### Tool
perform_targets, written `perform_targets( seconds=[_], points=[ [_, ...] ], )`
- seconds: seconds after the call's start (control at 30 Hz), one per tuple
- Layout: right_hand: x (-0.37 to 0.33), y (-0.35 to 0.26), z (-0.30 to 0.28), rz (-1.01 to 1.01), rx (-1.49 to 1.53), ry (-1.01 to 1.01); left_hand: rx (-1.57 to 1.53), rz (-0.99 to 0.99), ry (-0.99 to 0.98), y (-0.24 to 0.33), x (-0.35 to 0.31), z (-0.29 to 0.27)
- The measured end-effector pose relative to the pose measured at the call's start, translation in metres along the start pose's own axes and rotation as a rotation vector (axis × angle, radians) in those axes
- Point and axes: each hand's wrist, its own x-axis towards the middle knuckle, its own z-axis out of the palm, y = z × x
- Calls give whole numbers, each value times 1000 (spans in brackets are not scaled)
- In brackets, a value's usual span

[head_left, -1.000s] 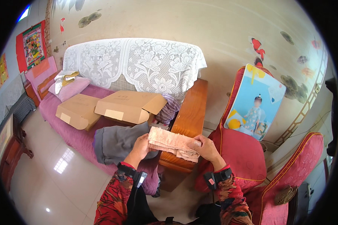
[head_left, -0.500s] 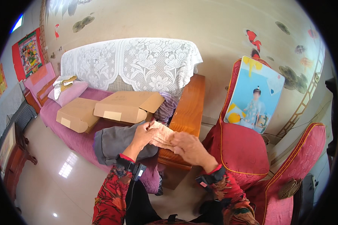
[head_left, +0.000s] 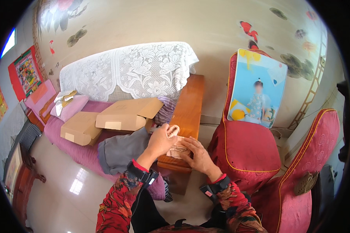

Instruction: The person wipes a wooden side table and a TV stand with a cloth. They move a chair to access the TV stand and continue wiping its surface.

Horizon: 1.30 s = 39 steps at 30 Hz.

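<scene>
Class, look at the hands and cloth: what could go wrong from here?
The cloth lies near the front end of the armrest, so it might slip off. Its curled end, held in the left hand, could unroll if that grip eases. The photo leans on a red chair, so a bump could slide it.

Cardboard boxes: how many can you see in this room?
2. Both are on the purple-covered sofa: the left box nearer the pillow, the right box beside it. Others could be hidden behind them.
</scene>
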Motion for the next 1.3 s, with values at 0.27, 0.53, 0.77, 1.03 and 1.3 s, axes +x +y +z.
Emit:
perform_targets(
  seconds=[0.27,0.53,0.77,1.03,1.3],
  points=[
    [-11,4,-3,180,330,-26,190,112,-203,28,-20,16],
    [8,18,-43,60,332,46,502,463,35,26,-43,42],
    [39,14,-16,-284,321,-70,375,608,127,11,-54,29],
    [0,-14,-12,-303,-216,-53,-138,386,82,-13,-80,3],
    [16,0,1,-200,-251,-98,-18,295,323,-31,-54,8]
  ],
)
